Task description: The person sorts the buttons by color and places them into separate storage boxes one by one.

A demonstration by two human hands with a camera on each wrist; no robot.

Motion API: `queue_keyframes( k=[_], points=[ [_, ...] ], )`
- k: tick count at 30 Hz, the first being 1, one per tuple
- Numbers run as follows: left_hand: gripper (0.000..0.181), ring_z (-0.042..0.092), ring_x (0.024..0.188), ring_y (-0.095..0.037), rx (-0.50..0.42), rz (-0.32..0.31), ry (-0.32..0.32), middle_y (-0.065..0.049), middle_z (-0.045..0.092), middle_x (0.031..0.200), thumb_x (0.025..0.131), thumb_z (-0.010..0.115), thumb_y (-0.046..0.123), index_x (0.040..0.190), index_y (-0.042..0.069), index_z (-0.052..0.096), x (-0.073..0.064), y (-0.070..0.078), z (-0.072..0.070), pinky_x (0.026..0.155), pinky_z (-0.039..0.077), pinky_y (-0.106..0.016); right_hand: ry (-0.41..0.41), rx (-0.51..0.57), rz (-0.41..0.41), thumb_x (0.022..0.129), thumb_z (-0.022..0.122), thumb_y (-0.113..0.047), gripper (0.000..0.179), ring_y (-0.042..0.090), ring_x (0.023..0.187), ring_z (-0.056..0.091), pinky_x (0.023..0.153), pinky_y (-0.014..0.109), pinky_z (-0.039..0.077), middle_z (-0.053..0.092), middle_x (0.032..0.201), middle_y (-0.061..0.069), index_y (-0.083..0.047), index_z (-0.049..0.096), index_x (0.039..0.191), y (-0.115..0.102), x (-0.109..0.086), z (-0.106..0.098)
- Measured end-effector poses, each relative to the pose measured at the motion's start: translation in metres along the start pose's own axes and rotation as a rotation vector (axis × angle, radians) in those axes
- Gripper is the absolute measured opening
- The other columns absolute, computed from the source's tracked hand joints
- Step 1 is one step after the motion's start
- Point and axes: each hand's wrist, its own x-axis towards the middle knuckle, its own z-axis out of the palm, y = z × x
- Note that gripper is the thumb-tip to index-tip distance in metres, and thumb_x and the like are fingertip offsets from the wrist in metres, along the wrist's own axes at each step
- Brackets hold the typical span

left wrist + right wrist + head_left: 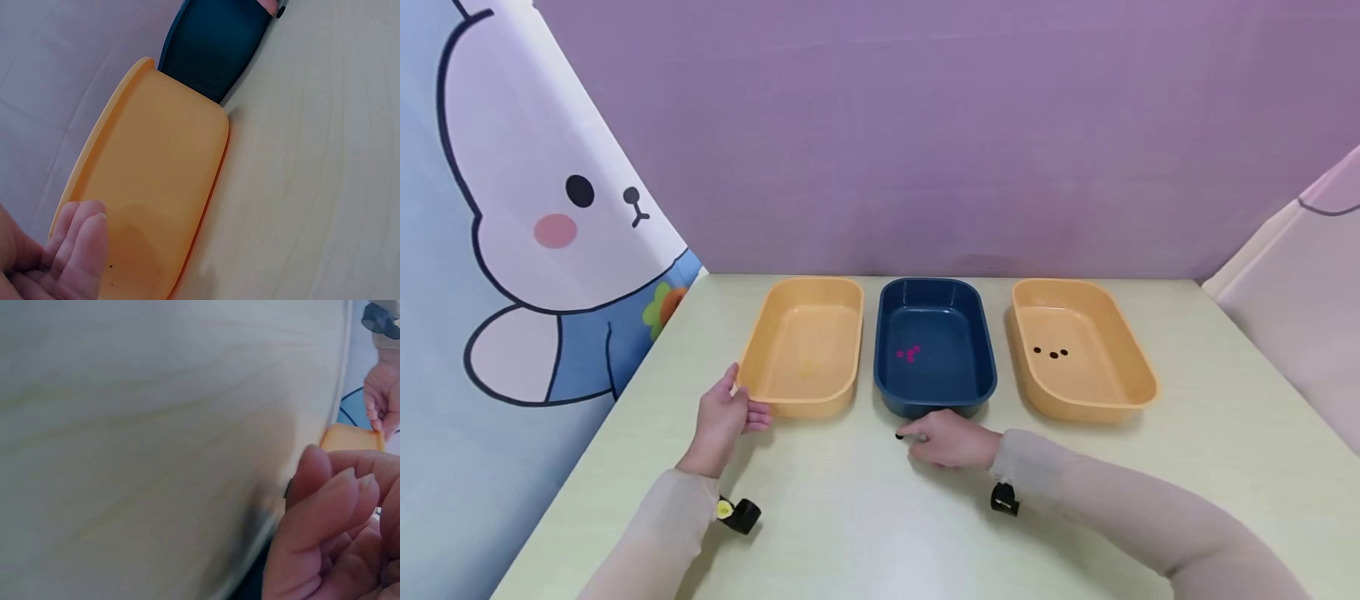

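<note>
My left hand rests at the near left corner of a yellow tray, its thumb by the rim and its fingers loosely bent along the outer wall. Several tiny yellow pieces lie inside that tray. In front of a dark blue tray, my right hand holds a small black disc at its fingertips, low over the table; the left wrist view shows the disc at the finger's end. Its grip is partly hidden in the right wrist view. Small magenta pieces lie in the blue tray.
At the right stands a second yellow tray with three black discs in it. All the trays stand in a row on a pale wooden table. A purple cloth hangs behind, and a printed cartoon cloth at the left.
</note>
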Motion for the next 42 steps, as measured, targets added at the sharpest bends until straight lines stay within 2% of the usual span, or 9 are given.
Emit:
queue_keyframes(
  k=[6, 10, 13, 14, 28, 31, 37, 42],
  points=[
    [0.056, 0.06, 0.049, -0.007, -0.017, 0.005, -0.011, -0.001, 0.062, 0.061, 0.103, 0.027, 0.004, 0.154, 0.007, 0.002, 0.0, -0.001, 0.002, 0.053, 0.055, -0.021, 0.034, -0.061, -0.011, 0.086, 0.057, 0.001, 0.033, 0.007, 0.039, 0.036, 0.041, 0.019, 0.033, 0.04, 0.045, -0.006, 0.0, 0.067, 0.118, 0.002, 0.0, 0.001],
    [0.056, 0.06, 0.049, -0.007, -0.017, 0.005, -0.012, -0.001, 0.062, 0.061, 0.104, 0.028, 0.004, 0.154, 0.007, 0.002, 0.0, -0.001, 0.004, 0.053, 0.055, -0.021, 0.074, -0.132, -0.013, 0.083, 0.067, 0.0, 0.018, 0.008, 0.06, 0.052, 0.059, 0.023, 0.047, 0.063, 0.068, -0.004, -0.006, 0.074, 0.098, 0.005, -0.002, 0.0],
    [0.056, 0.06, 0.05, -0.008, -0.011, 0.001, -0.008, -0.001, 0.062, 0.061, 0.104, 0.028, 0.005, 0.154, 0.008, 0.002, 0.001, 0.0, 0.005, 0.053, 0.055, -0.021, 0.092, -0.175, -0.011, 0.08, 0.072, 0.002, 0.013, 0.011, 0.079, 0.056, 0.074, 0.03, 0.051, 0.069, 0.086, -0.003, -0.009, 0.073, 0.086, 0.006, -0.003, 0.001],
    [0.056, 0.06, 0.05, -0.008, -0.011, 0.002, -0.007, -0.001, 0.062, 0.061, 0.104, 0.028, 0.005, 0.154, 0.008, 0.002, 0.001, 0.0, 0.005, 0.053, 0.055, -0.021, 0.093, -0.182, -0.008, 0.079, 0.073, 0.002, 0.013, 0.012, 0.08, 0.057, 0.076, 0.033, 0.051, 0.068, 0.086, -0.003, -0.01, 0.072, 0.084, 0.006, -0.002, 0.001],
    [0.057, 0.06, 0.05, -0.008, 0.001, -0.004, 0.0, -0.001, 0.062, 0.062, 0.103, 0.028, 0.004, 0.154, 0.008, 0.002, -0.002, 0.0, 0.002, 0.053, 0.055, -0.021, 0.052, -0.251, -0.005, 0.079, 0.075, -0.002, 0.021, 0.011, 0.068, 0.048, 0.065, 0.026, 0.045, 0.055, 0.071, -0.009, -0.014, 0.061, 0.07, 0.014, -0.002, -0.003],
    [0.057, 0.061, 0.05, -0.008, 0.007, -0.01, -0.001, -0.002, 0.063, 0.062, 0.103, 0.028, 0.004, 0.154, 0.007, 0.002, -0.005, 0.0, 0.001, 0.053, 0.056, -0.021, 0.048, -0.26, -0.013, 0.081, 0.072, 0.0, 0.022, 0.01, 0.066, 0.047, 0.063, 0.025, 0.044, 0.054, 0.069, -0.009, -0.013, 0.06, 0.068, 0.018, -0.006, -0.006],
    [0.057, 0.061, 0.052, -0.008, -0.008, -0.031, -0.022, -0.001, 0.063, 0.063, 0.104, 0.028, 0.005, 0.154, 0.01, 0.001, -0.004, 0.002, -0.002, 0.055, 0.056, -0.021, 0.045, -0.241, -0.02, 0.079, 0.052, 0.013, 0.027, 0.01, 0.063, 0.044, 0.06, 0.022, 0.039, 0.05, 0.067, -0.007, -0.01, 0.056, 0.066, 0.023, -0.022, -0.013],
    [0.058, 0.063, 0.054, -0.008, -0.046, -0.055, -0.059, 0.001, 0.063, 0.064, 0.105, 0.029, 0.007, 0.154, 0.014, 0.0, -0.001, 0.002, -0.004, 0.058, 0.057, -0.021, 0.073, -0.211, 0.04, 0.081, 0.05, 0.013, 0.027, 0.012, 0.066, 0.043, 0.061, 0.024, 0.036, 0.049, 0.07, -0.004, -0.009, 0.054, 0.067, 0.025, -0.043, -0.019]
  ],
)
